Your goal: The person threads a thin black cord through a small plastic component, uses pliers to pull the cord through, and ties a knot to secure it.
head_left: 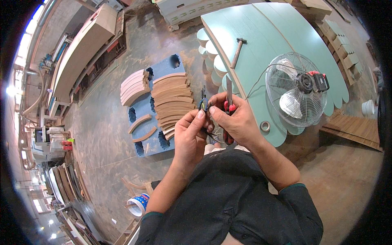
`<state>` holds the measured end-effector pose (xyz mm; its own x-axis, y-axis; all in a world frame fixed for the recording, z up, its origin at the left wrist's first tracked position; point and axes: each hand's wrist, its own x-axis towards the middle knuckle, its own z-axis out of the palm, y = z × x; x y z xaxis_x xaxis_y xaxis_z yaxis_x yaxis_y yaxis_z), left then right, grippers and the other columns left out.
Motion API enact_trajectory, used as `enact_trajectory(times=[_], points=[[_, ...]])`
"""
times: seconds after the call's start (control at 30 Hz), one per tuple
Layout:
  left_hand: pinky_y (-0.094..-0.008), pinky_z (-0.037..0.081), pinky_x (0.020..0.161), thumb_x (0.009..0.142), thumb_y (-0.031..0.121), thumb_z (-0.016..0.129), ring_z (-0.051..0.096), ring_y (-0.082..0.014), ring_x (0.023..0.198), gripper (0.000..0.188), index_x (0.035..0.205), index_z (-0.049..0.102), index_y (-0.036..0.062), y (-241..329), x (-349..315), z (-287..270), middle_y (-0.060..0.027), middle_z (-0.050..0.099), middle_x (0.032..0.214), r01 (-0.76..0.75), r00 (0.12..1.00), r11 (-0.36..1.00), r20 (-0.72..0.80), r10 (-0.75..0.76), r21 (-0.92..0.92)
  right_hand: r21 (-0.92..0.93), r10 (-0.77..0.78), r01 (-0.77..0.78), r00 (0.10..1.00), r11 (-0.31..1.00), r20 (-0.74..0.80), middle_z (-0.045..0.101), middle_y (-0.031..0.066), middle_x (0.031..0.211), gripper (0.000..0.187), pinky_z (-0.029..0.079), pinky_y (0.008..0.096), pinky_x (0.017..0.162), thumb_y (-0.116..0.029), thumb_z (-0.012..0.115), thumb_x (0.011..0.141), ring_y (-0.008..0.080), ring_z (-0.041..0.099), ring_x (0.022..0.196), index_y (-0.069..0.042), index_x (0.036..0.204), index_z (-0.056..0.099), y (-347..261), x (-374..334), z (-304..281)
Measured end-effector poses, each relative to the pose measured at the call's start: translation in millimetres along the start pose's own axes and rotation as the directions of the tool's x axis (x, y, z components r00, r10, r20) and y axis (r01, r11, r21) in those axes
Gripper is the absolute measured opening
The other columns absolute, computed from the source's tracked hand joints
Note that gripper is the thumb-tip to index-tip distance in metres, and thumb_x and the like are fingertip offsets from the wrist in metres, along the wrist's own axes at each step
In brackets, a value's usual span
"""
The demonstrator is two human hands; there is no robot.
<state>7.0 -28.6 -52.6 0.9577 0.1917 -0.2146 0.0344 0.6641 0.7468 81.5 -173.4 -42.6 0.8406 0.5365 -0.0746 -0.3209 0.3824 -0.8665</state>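
In front of my chest, my left hand (pixel 191 130) pinches a small bunch of thin wires (pixel 203 105), blue, yellow-green and dark, between thumb and fingers. My right hand (pixel 239 122) meets it there, thumb and forefinger closed at the same wires. Tucked in the right palm is a pair of pliers (pixel 228 138) with red-and-black handles; its metal end points away from me. A dark cable (pixel 216 141) hangs below the fingers. Exactly where the wire ends meet is hidden by the fingertips.
A pale green table (pixel 253 28) holds a hammer (pixel 238 53), a tape roll (pixel 265 126) and a caged fan (pixel 297 87). Left of my hands, a blue pallet (pixel 165 63) carries curved wood pieces (pixel 171 96). A white-and-blue bucket (pixel 139 204) stands near my left elbow.
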Motion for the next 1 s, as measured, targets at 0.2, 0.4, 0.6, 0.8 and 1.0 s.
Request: enact_trajectory(times=[0.2,0.4,0.6,0.8,1.0], points=[[-0.0268,0.05,0.073,0.106,0.014,0.064,0.061,-0.0117,0.078,0.018,0.107,0.069,-0.0029,-1,0,4,-0.0051,0.068,0.087,-0.024,0.998,0.999,-0.059,0.027,0.047,-0.105,-0.051,0.053,0.999,0.993,0.016,0.07,0.0045,0.09,0.016,0.058,0.0249,0.071,-0.006,0.068,0.099,0.0089,0.067,0.078,0.004,0.111,0.064,-4,-2,0],[-0.0283,0.058,0.081,0.104,0.013,0.068,0.07,-0.0125,0.087,0.019,0.111,0.07,-0.005,-7,0,12,-0.0088,0.075,0.1,-0.147,0.981,0.959,-0.09,0.173,0.243,-0.246,-0.098,0.081,0.994,0.966,-0.056,0.068,0.0024,0.087,0.016,0.053,0.0227,0.067,-0.009,0.07,0.098,0.0049,0.061,0.076,0.004,0.107,0.065,-2,-1,-2],[-0.0273,0.057,0.081,0.103,0.012,0.069,0.069,-0.0121,0.086,0.02,0.113,0.071,-0.0058,-11,6,19,-0.0082,0.074,0.098,-0.177,0.968,0.948,-0.127,0.217,0.265,-0.57,-0.439,0.297,0.889,0.766,-0.128,0.066,0.0012,0.081,0.015,0.05,0.0255,0.062,-0.014,0.07,0.098,0.0059,0.057,0.071,0.001,0.102,0.069,7,6,-9],[-0.0298,0.051,0.075,0.104,0.014,0.067,0.062,-0.0156,0.08,0.018,0.11,0.068,-0.0028,-6,-5,-9,-0.0054,0.066,0.087,-0.086,0.982,0.983,-0.154,0.111,0.161,-0.661,-0.529,0.175,0.757,0.729,-0.383,0.066,0.0008,0.079,0.016,0.048,0.0239,0.064,-0.016,0.07,0.1,0.0077,0.059,0.07,0.0,0.104,0.071,-22,30,-111],[-0.0334,0.053,0.078,0.105,0.015,0.064,0.064,-0.0195,0.085,0.018,0.111,0.067,-0.0022,-2,6,-13,-0.0063,0.065,0.087,-0.052,0.998,0.999,-0.024,0.051,-0.001,-0.596,-0.307,0.106,0.919,0.796,-0.247,0.071,0.0028,0.083,0.015,0.05,0.023,0.067,-0.012,0.07,0.099,0.0067,0.062,0.074,0.001,0.106,0.072,9,13,-106]])
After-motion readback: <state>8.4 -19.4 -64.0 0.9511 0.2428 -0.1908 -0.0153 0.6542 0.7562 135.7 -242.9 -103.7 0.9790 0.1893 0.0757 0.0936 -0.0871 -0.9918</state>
